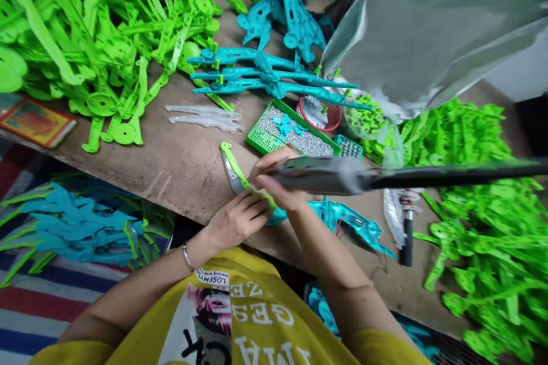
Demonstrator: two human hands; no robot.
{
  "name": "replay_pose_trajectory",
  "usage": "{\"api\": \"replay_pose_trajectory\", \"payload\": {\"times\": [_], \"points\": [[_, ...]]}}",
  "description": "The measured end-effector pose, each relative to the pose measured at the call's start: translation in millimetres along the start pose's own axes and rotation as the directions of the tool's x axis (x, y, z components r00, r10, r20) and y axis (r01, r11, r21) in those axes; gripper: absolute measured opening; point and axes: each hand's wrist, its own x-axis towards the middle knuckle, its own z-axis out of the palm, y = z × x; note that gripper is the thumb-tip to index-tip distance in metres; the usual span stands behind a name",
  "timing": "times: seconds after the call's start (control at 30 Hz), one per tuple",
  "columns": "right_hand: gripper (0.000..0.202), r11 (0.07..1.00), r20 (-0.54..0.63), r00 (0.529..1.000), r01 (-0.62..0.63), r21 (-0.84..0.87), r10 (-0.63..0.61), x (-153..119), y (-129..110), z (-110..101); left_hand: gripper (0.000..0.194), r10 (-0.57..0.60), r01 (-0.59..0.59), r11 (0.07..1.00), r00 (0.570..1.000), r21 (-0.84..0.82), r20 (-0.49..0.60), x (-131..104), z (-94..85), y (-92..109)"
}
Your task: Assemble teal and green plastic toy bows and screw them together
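Note:
My right hand [280, 179] is wrapped round the front of a dark electric screwdriver [321, 175]. The tool lies almost level across the view, and its tip is hidden by my fingers. Close beside it, my left hand [240, 219] is closed on a long lime-green plastic part [234, 162]. Against that part lies a silver, blade-like piece [231, 175]. A translucent blue plastic frame [338, 217] extends from under my hands to the right; its near end is partly covered. Just beyond my hands stands a green tray [261, 140] of small metal screws with several blue bits on top.
Lime-green parts [103, 23] heap at the left, with another heap [483, 211] at the right. Blue frames [274, 74] lie behind the tray, near a red basket [319, 111]. A big white bag [428, 28] rises at the back right. A black cable [454, 174] runs rightward.

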Motion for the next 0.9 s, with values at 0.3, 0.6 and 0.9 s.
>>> {"api": "replay_pose_trajectory", "payload": {"times": [0.3,0.6,0.9], "points": [[0.026,0.981,-0.508,0.839,0.172,-0.094,-0.196,70,44,-32,0.03,0.017,-0.021,0.998,0.998,0.063,0.055,-1,-1.1,-2],[0.024,0.983,-0.511,0.847,0.072,-0.168,-0.149,73,49,-26,0.032,0.013,-0.016,0.998,0.999,0.055,0.052,-3,1.8,-2],[0.026,0.981,-0.472,0.872,0.044,-0.19,-0.131,82,55,-25,0.034,-0.001,-0.003,0.999,0.998,0.046,0.067,-2,1.3,-1]]}}
